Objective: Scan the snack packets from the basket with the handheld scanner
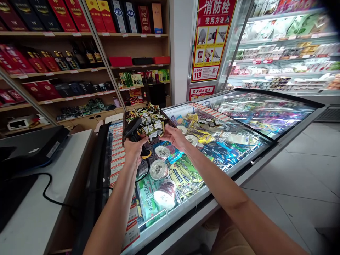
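Tall light-brown wooden shelves (103, 99) stand past the hands and to their left, full of boxes and bottles. A long freezer with a flat glass top (186, 207) lies right under the hands. A bright fridge with rows of packed food (281, 53) stands far off, past the hands and to their right. To the left of the hands is a smooth white table (53, 184), with a flat black machine (39, 147) on it. A red and yellow paper sign (212, 40) is straight past the right hand (175, 136).

A dark brown basket with straight sides (124, 122) sits on the glass, just past the hands. It is heaped with small shiny black and gold packets (152, 124).

The left hand (134, 148) is wrapped around a black plastic scanner with yellow trim (133, 126), and its thumb is right by the near packets. The right hand is half curled, with its fingertips at the near packets. I cannot tell if it grips one. Under the glass, between the two arms, are round white tubs with dark specks on their lids (158, 169).
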A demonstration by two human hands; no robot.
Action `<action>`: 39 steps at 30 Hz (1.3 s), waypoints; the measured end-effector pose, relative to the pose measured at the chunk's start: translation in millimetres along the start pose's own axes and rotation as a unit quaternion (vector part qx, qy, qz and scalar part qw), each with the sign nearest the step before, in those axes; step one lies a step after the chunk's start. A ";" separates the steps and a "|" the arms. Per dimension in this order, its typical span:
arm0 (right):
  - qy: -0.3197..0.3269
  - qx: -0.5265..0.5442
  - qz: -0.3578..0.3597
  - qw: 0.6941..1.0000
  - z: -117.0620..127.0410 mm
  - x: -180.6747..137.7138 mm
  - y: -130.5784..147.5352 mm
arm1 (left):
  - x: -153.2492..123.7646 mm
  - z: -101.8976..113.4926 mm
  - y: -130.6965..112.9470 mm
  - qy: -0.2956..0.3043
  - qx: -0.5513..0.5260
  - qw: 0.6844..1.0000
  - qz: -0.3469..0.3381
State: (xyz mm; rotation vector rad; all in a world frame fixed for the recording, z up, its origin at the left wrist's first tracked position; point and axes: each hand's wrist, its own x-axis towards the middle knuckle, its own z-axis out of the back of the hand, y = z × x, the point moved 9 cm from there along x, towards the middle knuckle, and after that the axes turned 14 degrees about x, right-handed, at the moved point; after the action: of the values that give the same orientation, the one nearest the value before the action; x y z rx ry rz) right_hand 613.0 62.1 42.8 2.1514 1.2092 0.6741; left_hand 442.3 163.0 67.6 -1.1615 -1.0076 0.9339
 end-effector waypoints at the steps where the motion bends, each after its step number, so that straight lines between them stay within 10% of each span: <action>1: 0.009 -0.004 0.006 1.000 -1.6 -0.7 0.6 | 0.4 0.7 0.2 -0.003 0.005 1.000 -0.003; 11: 0.007 -0.049 0.014 0.999 16.5 6.2 18.9 | -3.0 -6.9 -7.7 0.040 0.048 0.997 -0.036; 21: -0.197 -0.110 0.164 0.960 89.6 1.8 94.9 | -26.8 -34.8 -20.2 0.281 0.211 0.929 -0.113; 34: -0.196 -0.147 0.184 0.952 97.7 7.3 91.5 | -43.9 -50.0 -26.5 0.292 0.238 0.918 -0.120; 39: -0.373 -0.129 0.223 0.891 159.6 -7.3 101.9 | -33.5 -34.0 -32.9 0.240 0.208 0.945 -0.080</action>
State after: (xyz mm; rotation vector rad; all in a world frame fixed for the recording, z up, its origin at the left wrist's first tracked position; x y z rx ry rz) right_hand 775.6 -25.0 -0.7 2.1436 0.2053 0.1152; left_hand 467.4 116.7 92.0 -0.8711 -0.4685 0.6450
